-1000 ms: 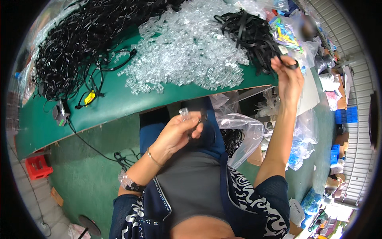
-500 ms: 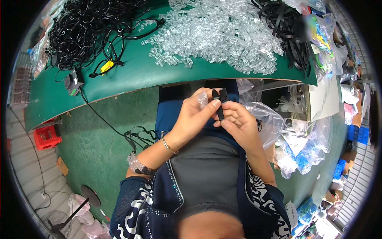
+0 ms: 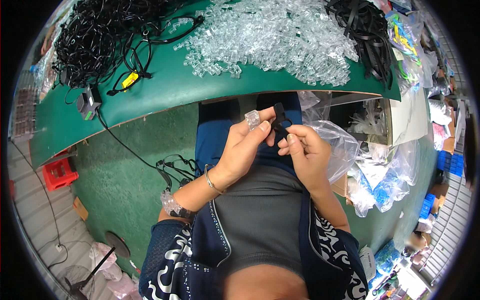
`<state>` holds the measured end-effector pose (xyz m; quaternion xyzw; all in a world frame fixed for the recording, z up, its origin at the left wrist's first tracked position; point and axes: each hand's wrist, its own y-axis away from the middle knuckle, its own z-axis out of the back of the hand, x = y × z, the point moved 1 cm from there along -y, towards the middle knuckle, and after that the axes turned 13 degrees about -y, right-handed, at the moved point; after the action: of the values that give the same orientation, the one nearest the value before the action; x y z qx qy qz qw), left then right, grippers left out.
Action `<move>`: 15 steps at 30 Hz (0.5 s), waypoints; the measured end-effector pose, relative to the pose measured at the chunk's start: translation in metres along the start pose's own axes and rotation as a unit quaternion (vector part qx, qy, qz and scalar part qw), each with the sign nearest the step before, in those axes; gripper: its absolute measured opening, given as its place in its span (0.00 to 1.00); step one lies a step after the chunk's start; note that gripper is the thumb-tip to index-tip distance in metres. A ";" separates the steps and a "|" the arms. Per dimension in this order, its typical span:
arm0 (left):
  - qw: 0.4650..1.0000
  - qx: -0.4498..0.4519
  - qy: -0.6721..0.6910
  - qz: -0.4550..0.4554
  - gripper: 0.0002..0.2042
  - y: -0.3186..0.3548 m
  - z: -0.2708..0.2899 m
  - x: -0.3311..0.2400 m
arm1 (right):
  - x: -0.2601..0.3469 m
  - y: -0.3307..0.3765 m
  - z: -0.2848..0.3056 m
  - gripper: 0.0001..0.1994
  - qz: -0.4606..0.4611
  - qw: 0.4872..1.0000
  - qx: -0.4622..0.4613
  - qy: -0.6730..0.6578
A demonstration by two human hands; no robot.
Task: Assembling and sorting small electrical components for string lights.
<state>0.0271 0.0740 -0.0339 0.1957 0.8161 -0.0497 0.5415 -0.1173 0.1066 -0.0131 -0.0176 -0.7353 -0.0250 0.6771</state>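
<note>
In front of my lap, just below the table edge, both hands hold a small black strap (image 3: 279,118) bent into a loop. My left hand (image 3: 245,145) grips its upper, wider end between thumb and fingers. With thumb and index finger, my right hand (image 3: 307,155) pinches the lower end. A clear plastic piece (image 3: 252,119) sits on the left index finger, against its back. Fingers cover part of the strap, so its full shape is hidden.
The green table (image 3: 165,82) bears a heap of clear plastic clips (image 3: 270,40), tangled black cords (image 3: 100,37) and a pile of black straps (image 3: 367,37). A small black box (image 3: 89,103) with a cable lies at its front edge. Plastic bags (image 3: 332,145) hang at right; a red crate (image 3: 59,172) stands left.
The ribbed end of the strap that hung straight down is now curled into a loop. My right hand has shifted slightly right and down, pinching its end.
</note>
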 end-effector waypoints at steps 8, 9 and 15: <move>0.994 -0.041 -0.091 -0.046 0.15 0.003 -0.004 0.004 | 0.003 0.002 0.006 0.08 -0.111 0.988 -0.020 -0.106; 0.991 -0.046 -0.109 -0.058 0.14 0.003 -0.004 0.005 | 0.003 0.001 0.006 0.08 -0.123 0.987 -0.017 -0.105; 0.973 -0.051 -0.200 -0.102 0.13 0.006 -0.007 0.006 | 0.002 0.002 0.007 0.08 -0.163 0.979 -0.007 -0.125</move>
<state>0.0212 0.0831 -0.0359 0.0697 0.7085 -0.1012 0.6950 -0.1240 0.1086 -0.0118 0.0948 -0.8069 -0.1380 0.5665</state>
